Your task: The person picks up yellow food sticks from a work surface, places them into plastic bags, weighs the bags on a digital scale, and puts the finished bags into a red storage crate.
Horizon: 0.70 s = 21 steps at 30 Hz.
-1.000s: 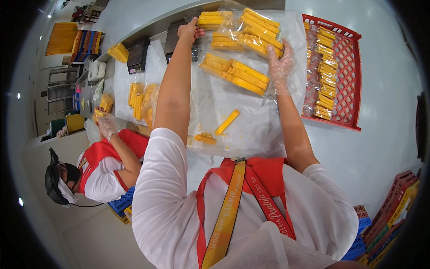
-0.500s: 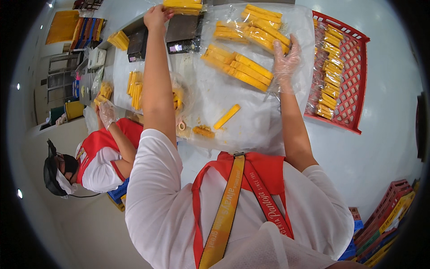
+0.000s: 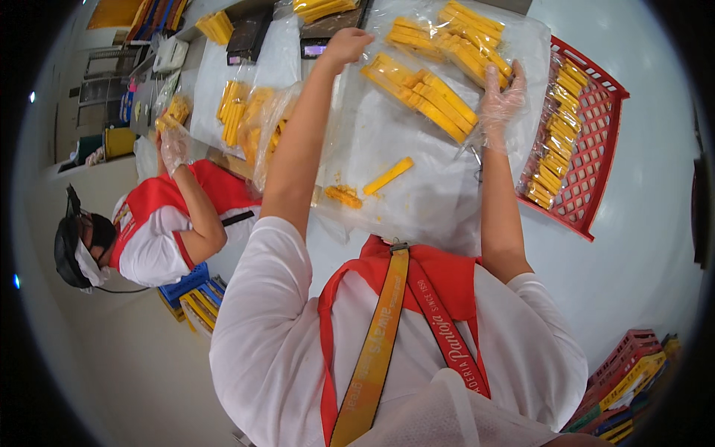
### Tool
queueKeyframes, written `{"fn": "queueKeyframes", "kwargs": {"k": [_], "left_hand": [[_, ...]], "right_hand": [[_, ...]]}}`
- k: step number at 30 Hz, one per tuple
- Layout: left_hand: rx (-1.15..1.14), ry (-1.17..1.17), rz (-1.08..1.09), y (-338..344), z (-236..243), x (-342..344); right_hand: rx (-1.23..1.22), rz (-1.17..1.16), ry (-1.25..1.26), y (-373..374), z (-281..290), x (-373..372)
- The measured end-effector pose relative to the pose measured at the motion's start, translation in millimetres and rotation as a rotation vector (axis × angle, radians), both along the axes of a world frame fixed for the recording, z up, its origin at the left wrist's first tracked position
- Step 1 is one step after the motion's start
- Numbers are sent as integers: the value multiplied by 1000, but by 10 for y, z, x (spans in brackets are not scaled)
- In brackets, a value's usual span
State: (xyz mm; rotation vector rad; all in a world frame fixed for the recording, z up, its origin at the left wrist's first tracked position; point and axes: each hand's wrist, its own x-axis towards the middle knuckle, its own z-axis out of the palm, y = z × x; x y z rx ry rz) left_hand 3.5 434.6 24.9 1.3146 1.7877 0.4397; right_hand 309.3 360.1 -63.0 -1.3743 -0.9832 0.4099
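My left hand [image 3: 348,46], bare, hangs over the table just right of a dark digital scale [image 3: 320,46] with a lit display; its fingers stretch to the right and nothing shows in them. A bundle of yellow bread-like sticks [image 3: 324,7] in clear plastic lies on that scale. My right hand [image 3: 503,104], in a clear plastic glove, has thumb and fingers spread at the near end of a clear bag of yellow sticks [image 3: 469,56]. Whether it grips the bag's end is unclear. Another bagged bundle [image 3: 424,97] lies between my hands. Nearer me rests a loose stick [image 3: 389,176].
A red crate [image 3: 596,149] with a row of bagged sticks stands at the right. Yellow crumbs and broken bits [image 3: 342,196] lie near the front edge. On the left, a co-worker [image 3: 171,208] handles sticks beside another scale [image 3: 248,37] and a stick-filled bag [image 3: 268,127].
My left hand has come away from the bundle on the scale and moved right and nearer. My right hand stays by the bag's end. The whole view has shifted slightly.
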Motion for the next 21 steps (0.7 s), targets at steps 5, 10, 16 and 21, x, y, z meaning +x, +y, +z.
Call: {"fn": "queueKeyframes", "kwargs": {"k": [5,10,16,21], "left_hand": [[178,126,15,-231,-180,54],[731,269,-24,-988,-75,387],[669,145,34,-2213,272,416],[324,-203,138,-2805,628,194]], "right_hand": [[-1,60,119,-30,97,-145],[-3,-6,92,-29,67,-39],[31,-2,68,-65,86,-69],[-10,20,35,-43,68,-60]]}}
